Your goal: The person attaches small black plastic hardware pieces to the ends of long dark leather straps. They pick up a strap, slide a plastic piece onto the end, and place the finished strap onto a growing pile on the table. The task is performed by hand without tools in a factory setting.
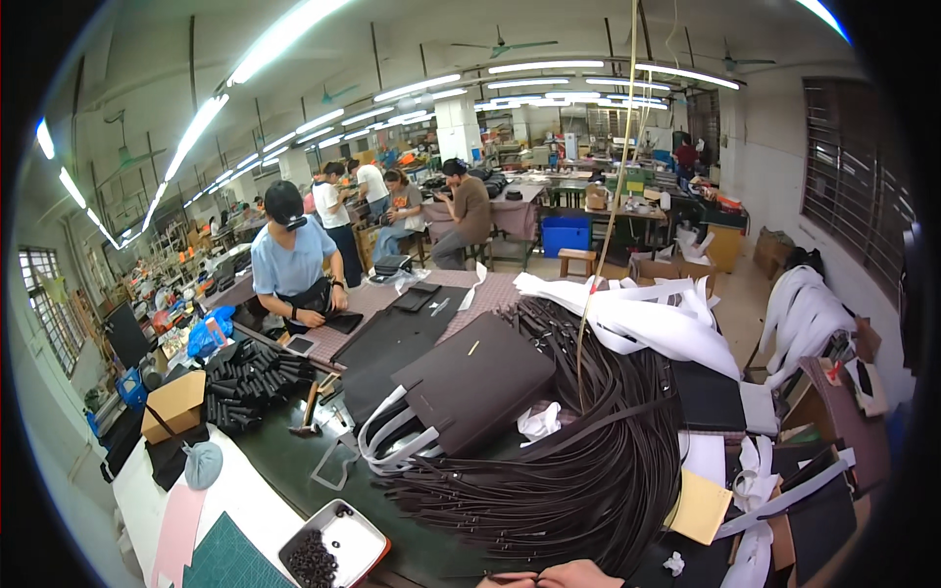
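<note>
At the lower edge, my left hand (509,580) and my right hand (580,574) come together, mostly cut off by the picture's rim. Their fingers look pinched, close to something thin and dark that I cannot make out. Just beyond them spreads a big bundle of long dark brown straps (588,470), its loose ends fanning to the left. Behind the straps lies a dark brown bag (480,377) with grey-wrapped handles (384,431). Left of my hands, a white tray (365,534) holds many small dark pieces (312,561).
Left are a green cutting mat (235,554), a hammer (311,407), black rolled pieces (250,382) and a cardboard box (174,405). White strips (637,323) and a yellow pad (699,506) lie right. Across the table a person in light blue (294,260) handles a black piece.
</note>
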A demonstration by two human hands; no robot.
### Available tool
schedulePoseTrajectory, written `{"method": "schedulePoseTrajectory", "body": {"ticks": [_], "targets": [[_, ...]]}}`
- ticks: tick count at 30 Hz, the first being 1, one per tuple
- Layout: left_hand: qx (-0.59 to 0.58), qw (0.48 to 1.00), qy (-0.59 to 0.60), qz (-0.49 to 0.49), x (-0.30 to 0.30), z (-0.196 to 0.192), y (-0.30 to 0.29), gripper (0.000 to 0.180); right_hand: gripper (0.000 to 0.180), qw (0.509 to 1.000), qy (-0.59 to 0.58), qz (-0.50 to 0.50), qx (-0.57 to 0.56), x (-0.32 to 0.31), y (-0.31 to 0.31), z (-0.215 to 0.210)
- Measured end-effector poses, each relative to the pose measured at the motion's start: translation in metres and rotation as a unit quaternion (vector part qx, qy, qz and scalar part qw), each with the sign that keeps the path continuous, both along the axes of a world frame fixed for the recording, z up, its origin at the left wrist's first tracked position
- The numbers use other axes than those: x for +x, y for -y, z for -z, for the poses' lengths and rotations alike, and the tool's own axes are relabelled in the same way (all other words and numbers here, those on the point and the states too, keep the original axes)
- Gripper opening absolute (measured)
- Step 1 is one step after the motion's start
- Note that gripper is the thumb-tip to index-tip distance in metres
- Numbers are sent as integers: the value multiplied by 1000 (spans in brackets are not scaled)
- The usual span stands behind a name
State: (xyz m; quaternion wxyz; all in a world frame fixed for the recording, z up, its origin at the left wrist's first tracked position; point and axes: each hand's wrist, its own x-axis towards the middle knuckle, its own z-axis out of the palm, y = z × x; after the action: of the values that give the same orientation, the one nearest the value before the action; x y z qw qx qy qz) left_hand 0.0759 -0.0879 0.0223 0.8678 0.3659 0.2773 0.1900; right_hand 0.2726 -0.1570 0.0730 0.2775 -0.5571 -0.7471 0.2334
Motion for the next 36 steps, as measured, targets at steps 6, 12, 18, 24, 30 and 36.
{"method": "schedulePoseTrajectory", "body": {"ticks": [6,12,18,24,30,36], "targets": [[-30,996,-51,-66,10,28,-26,29,21,998,41,36,-43,2,-18,-17],[-128,990,-30,-51,22,39,-10,28,16,996,72,45,-20,9,-13,12],[-115,990,-61,-52,28,34,-13,29,18,988,20,144,-46,0,-17,3],[-60,997,-32,-22,26,39,-19,40,22,992,58,82,78,4,-24,9],[802,506,-316,21,12,-6,-94,42,26,966,-34,225,125,11,-31,11],[805,505,-306,54,11,-8,-96,39,26,964,-74,232,109,7,-29,11]]}}
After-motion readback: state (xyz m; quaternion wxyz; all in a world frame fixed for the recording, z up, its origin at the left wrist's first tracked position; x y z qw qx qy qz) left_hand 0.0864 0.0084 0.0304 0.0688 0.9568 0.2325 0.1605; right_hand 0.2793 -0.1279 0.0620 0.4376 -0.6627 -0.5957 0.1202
